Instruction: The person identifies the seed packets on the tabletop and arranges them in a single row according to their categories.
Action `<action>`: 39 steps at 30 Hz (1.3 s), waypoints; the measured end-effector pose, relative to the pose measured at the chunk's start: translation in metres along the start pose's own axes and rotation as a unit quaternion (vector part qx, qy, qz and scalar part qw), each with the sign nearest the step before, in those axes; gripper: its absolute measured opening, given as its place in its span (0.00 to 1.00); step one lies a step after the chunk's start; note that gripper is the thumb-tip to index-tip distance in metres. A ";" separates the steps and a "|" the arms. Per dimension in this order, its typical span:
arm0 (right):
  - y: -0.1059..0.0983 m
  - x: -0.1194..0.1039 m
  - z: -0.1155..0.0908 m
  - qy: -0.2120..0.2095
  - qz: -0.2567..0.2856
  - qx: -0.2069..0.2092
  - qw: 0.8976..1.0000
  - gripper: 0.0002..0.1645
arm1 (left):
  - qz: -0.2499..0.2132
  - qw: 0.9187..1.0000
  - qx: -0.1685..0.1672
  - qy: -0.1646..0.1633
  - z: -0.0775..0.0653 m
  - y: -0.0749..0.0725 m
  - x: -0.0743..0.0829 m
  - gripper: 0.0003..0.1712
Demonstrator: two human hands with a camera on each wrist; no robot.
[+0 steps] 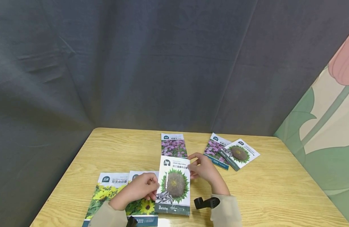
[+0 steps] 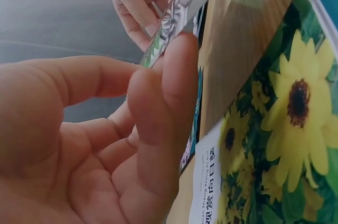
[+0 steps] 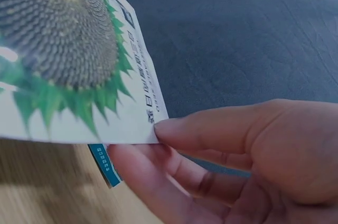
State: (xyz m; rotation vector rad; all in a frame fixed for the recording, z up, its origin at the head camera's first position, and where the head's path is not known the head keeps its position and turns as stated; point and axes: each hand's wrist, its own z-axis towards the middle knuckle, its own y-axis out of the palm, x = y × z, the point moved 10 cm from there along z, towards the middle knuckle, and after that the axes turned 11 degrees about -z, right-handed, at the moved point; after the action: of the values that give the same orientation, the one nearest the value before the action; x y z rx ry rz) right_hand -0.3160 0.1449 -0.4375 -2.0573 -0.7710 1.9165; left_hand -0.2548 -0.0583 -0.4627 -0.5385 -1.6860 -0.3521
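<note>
A white seed packet (image 1: 175, 184) with a sunflower head printed on it is held up between both hands, face toward the head camera. My left hand (image 1: 141, 187) pinches its left edge; in the left wrist view the packet appears nearly edge-on between thumb and fingers. At the upper right edge, my right hand (image 1: 203, 168) pinches the packet near a corner, thumb on the printed face and fingers behind, as the right wrist view shows. Behind it lies a purple-flower packet (image 1: 173, 147), its lower part hidden. Two yellow-flower packets (image 1: 102, 195) lie at the left, partly covered by the left arm.
Toward the right back of the wooden table (image 1: 271, 179), a second sunflower-head packet (image 1: 239, 154) overlaps another purple-flower packet (image 1: 215, 149). A dark grey curtain (image 1: 168, 63) hangs behind the table, and a flower-patterned wall (image 1: 327, 132) stands at the right.
</note>
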 end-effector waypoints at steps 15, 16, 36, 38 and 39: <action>0.010 0.015 0.000 0.044 -0.052 -0.024 0.997 0.08 | -0.007 0.999 0.000 -0.051 -0.001 0.011 -0.017 0.09; 0.011 0.016 0.000 0.047 -0.054 -0.026 0.997 0.07 | -0.003 0.999 0.002 -0.050 -0.001 0.012 -0.017 0.09; 0.025 0.023 0.007 0.043 -0.102 -0.016 0.994 0.04 | 0.050 0.997 0.013 -0.048 -0.001 0.010 -0.021 0.11; 0.026 0.024 0.008 0.042 -0.102 -0.015 0.994 0.03 | 0.054 0.997 0.018 -0.047 -0.001 0.010 -0.021 0.12; 0.027 0.023 0.008 0.041 -0.104 -0.014 0.994 0.03 | 0.057 0.997 0.021 -0.046 -0.002 0.009 -0.021 0.12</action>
State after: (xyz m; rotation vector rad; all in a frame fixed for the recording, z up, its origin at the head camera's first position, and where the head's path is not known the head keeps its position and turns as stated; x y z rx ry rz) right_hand -0.3174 0.1331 -0.4718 -1.9702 -0.9572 1.7081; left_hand -0.2459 -0.0544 -0.4836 -0.6243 -1.7385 -0.2106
